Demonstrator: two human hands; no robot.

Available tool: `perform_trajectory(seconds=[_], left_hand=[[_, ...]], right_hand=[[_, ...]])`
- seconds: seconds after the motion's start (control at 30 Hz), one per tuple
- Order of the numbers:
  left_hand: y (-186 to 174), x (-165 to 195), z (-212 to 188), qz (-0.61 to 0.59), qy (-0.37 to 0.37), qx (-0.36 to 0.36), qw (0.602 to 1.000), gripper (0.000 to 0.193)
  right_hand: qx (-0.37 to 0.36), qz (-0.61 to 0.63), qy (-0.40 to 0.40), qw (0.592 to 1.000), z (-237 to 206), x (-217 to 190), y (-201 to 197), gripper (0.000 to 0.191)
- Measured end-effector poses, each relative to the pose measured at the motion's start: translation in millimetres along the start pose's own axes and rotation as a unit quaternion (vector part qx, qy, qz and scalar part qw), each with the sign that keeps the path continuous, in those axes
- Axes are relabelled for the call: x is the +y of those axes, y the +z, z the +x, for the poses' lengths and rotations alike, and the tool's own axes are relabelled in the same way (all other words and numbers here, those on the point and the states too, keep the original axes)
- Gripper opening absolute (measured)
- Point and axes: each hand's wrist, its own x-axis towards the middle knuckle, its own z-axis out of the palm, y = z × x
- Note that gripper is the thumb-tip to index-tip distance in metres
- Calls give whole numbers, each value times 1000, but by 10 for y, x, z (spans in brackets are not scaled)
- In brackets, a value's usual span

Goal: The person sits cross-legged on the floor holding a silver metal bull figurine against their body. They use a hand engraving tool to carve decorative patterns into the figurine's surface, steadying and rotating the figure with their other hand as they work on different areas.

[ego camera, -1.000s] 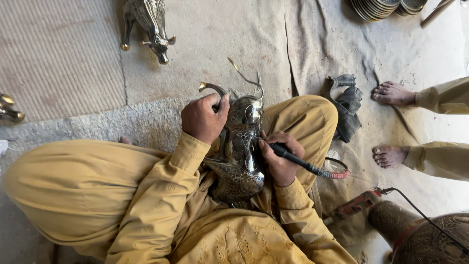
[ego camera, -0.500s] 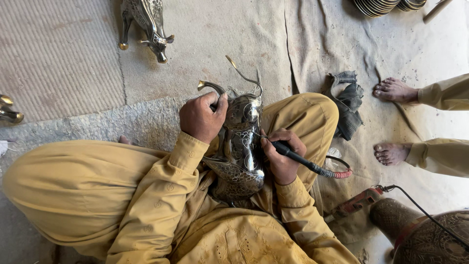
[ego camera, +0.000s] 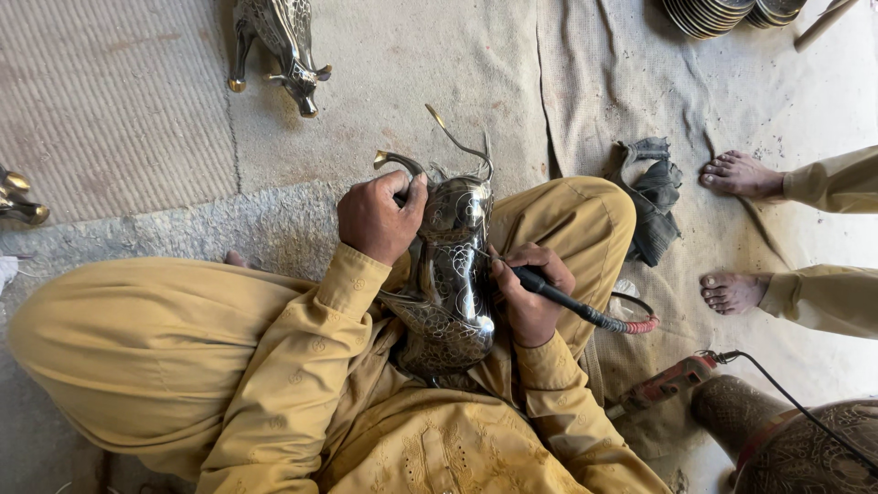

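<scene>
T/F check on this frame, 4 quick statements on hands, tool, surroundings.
1. The left hand grips the metal animal figure near its horns. True.
2. The right hand is empty. False: it holds a black pen-like engraving tool against the figure.
3. A second metal animal figure stands on the mat ahead. True.
4. Another person's feet are in shoes. False: both are bare.
</scene>
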Motion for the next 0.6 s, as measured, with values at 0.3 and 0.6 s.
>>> perform_trajectory(seconds=[0.3,0.6], left_hand=[[1,-31,0,-14,-12,-13,1000,39],[0,-53,-9,0,-15,-14,1000,42]], right_hand=[[-13,-6,-20,1000,29,34,-19,14],[-44,50,-28,997,11,22,-31,13]])
